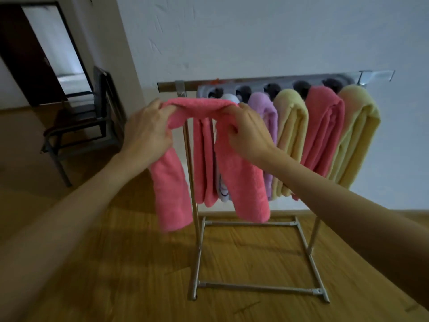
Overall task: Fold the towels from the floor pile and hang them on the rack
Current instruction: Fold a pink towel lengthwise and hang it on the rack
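- Holding a folded pink towel [197, 108] in both hands at rail height, in front of the left end of the rack [255, 223]; its middle spans the gap between the hands and both ends hang down, one below each wrist.
- Left hand [148, 129]: fingers curled round the towel's left bend, thumb on top. Right hand [248, 133]: fingers pinching the right bend, knuckles toward the camera.
- Towel fabric: plush, nubbly terry, folded into a long narrow strip with rounded edges.
- Rack: thin shiny metal tubes, two uprights on a rectangular floor frame with two crossbars; a flat top rail, brown at its left end [167, 86]. A grey moulded strip with dark round holes [271, 88] runs along the rail behind the towels.
- Hung towels, counted left to right, six: another pink [204, 159], a white one with a purple print [224, 194] mostly hidden, lilac [267, 112], pale yellow [290, 126], a coral pink [325, 126], a second pale yellow [357, 135]. All are folded thick and draped side by side, touching.
- Held towel sits nearer the camera than the hung row, overlapping the leftmost two in view; whether it touches the rail cannot be told.
- Floor [139, 275]: wood-look boards, warm brown. One dark metal-framed chair [79, 126] stands to the left by a doorway [53, 47]. Wall behind is pale, rough plaster.
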A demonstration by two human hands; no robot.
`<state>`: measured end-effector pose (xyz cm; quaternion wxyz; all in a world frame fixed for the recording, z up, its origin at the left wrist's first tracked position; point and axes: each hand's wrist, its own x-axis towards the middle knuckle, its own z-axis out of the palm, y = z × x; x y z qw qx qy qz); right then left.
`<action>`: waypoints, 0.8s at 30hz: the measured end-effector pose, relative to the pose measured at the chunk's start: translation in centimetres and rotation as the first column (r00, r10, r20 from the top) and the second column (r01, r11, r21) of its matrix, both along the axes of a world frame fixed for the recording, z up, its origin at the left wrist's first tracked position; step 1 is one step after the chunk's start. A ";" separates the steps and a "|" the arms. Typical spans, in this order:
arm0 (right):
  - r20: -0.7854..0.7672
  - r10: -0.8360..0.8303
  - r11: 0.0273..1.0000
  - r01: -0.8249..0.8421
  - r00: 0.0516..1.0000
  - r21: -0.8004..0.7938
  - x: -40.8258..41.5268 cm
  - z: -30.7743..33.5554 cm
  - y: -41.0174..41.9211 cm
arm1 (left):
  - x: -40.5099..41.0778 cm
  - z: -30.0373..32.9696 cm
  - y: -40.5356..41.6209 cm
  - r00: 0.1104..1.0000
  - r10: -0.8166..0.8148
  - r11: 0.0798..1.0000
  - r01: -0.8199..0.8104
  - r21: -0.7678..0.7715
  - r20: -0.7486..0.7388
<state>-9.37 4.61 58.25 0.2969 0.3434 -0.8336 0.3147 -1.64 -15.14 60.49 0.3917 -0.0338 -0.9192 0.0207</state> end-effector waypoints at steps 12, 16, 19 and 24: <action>0.068 -0.263 0.960 0.268 0.962 -0.079 -4.9 0.1 -7.1 | -9.9 2.2 -2.5 0.989 -0.033 0.999 0.038 -0.030 0.146; 0.076 -0.301 0.954 0.299 0.951 0.037 -5.6 -0.3 -7.4 | -12.0 0.8 -3.6 0.986 -0.020 0.998 0.030 -0.056 0.166; -0.018 -0.316 0.948 0.316 0.949 0.033 -5.8 -0.7 -7.1 | -12.6 0.0 -3.8 0.992 -0.049 0.997 0.056 -0.056 0.112; -0.270 -0.380 0.894 0.426 0.884 0.136 -8.4 -2.9 -6.4 | -12.6 -2.0 -3.8 0.996 -0.085 0.994 0.086 -0.061 0.017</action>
